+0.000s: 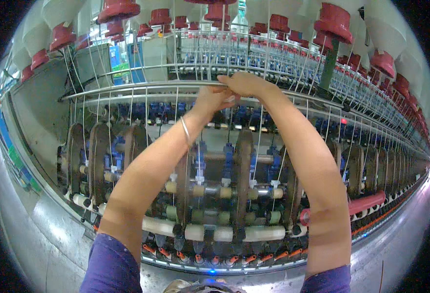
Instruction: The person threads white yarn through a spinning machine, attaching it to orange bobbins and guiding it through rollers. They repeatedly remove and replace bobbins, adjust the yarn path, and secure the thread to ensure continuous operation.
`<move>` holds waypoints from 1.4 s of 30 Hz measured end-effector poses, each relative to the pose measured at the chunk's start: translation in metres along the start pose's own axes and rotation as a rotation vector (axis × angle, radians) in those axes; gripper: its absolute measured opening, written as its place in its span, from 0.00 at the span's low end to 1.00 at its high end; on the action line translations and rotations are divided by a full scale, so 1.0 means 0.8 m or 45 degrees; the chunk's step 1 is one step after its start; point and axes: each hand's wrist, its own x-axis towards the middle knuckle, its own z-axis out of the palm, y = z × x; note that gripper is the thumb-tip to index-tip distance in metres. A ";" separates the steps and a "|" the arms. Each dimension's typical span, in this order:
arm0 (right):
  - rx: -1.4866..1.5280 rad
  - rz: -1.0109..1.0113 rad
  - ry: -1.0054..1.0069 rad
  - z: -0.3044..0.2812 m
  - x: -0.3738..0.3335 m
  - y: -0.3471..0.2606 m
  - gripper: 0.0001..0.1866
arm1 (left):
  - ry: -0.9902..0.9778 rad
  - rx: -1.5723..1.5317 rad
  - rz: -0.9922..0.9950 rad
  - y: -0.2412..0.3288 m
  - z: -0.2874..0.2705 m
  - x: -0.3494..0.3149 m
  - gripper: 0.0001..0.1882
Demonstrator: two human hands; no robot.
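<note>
Both my arms reach up and forward to a thin metal rail [161, 85] that runs across the machine. My left hand [215, 99], below the rail, has its fingers bent and pressed together. Beside it, my right hand [245, 84] lies over the rail from the right, fingers curled down toward the left hand. A small whitish bit shows between the two hands; what they pinch is mostly hidden. White roving strands [147, 110] hang past the rail on both sides of the hands, running down to the rollers of the spinning machine.
White bobbins with red ends [334, 22] hang overhead. Dark upright belts [244, 171] stand below my arms, above white rollers [264, 233] and a row of orange-tipped parts [249, 260]. A pink roller [366, 204] lies beyond my right forearm. A grey cabinet [37, 102] stands left.
</note>
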 end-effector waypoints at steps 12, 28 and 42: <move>2.011 0.469 -0.379 0.125 -0.129 -0.066 0.43 | 0.277 1.237 1.364 0.043 -0.030 -0.186 0.07; 2.077 0.161 0.691 0.112 -0.149 -0.058 0.08 | -0.315 0.661 -0.177 0.032 -0.033 -0.161 0.21; -0.807 -0.586 0.064 0.150 -0.144 -0.044 0.04 | -1.227 -0.232 -0.212 0.009 -0.082 -0.368 0.10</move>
